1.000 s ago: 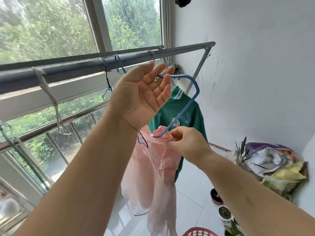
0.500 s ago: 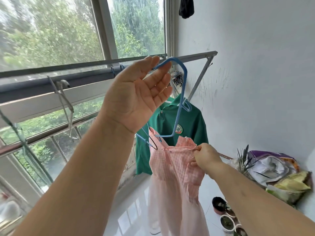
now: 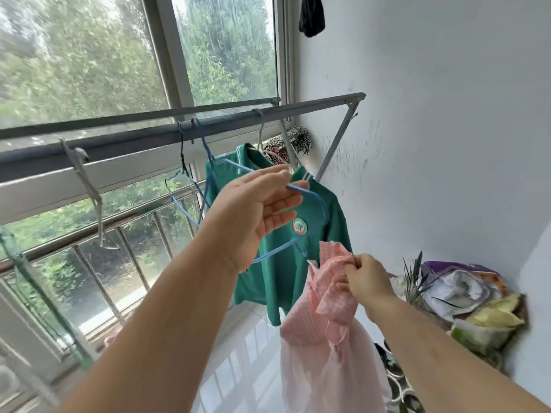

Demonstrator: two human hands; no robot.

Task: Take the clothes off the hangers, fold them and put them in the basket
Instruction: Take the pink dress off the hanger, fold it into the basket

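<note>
My left hand (image 3: 256, 213) is raised in front of the rail and holds an empty blue hanger (image 3: 323, 210) between thumb and fingers. My right hand (image 3: 366, 278), lower and to the right, grips the top of a pink checked dress (image 3: 328, 353), which hangs free of the hanger. Behind both hands a green polo shirt (image 3: 277, 278) with a round badge hangs on a white hanger from the grey drying rail (image 3: 268, 113). No basket is in view.
Other empty hangers hang along the rail: a grey one (image 3: 86, 186), a dark one (image 3: 182, 156) and a blue one (image 3: 182, 207). Bags and a spiky plant (image 3: 459, 293) are piled at the right wall. A black cloth (image 3: 311, 16) hangs high up. Window bars run on the left.
The pink dress has come off the blue hanger. My right hand pulled it down and to the right, while my left hand came down from rail height with the bare hanger.
</note>
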